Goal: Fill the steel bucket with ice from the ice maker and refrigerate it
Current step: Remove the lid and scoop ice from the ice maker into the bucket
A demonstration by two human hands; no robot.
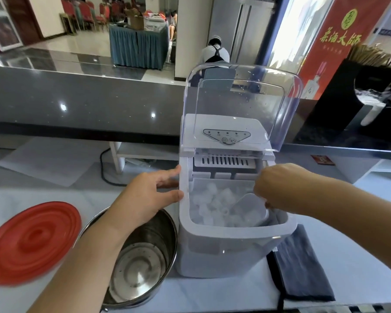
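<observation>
Up front, a pale counter (325, 233) carries everything. Behind it runs a raised bar top (88, 102) of dark polished stone. Beyond that is a hall with a glossy floor, red chairs (86, 12), a table with a teal skirt (138, 46), a steel fridge (242, 28), a red banner (341, 35) and a person in an apron (215, 51) bent low.

The left hand (149, 195) is spread, its fingers nearly straight. Fingertips and thumb rest against the left wall of the ice maker (224, 247), and the hand holds nothing. The right hand (271, 184) bends at the wrist and dips into the ice compartment. Its fingers curl down round the rear of a clear scoop (251, 206), though the knuckles hide most of the hold. The scoop's blade lies on the ice (215, 204), which sits piled in the open compartment.

The steel bucket (145, 256) stands just beside the machine's left side, under the left forearm, and a perforated plate shows at its bottom. A red lid (32, 242) lies flat to the left of the bucket. The machine's clear cover (242, 102) is tipped up and back. A dark grey cloth (300, 267) lies against the machine's right side. A black holder of sticks (366, 86) stands on the bar top at the right, and a black cable (103, 168) loops behind the left hand.
</observation>
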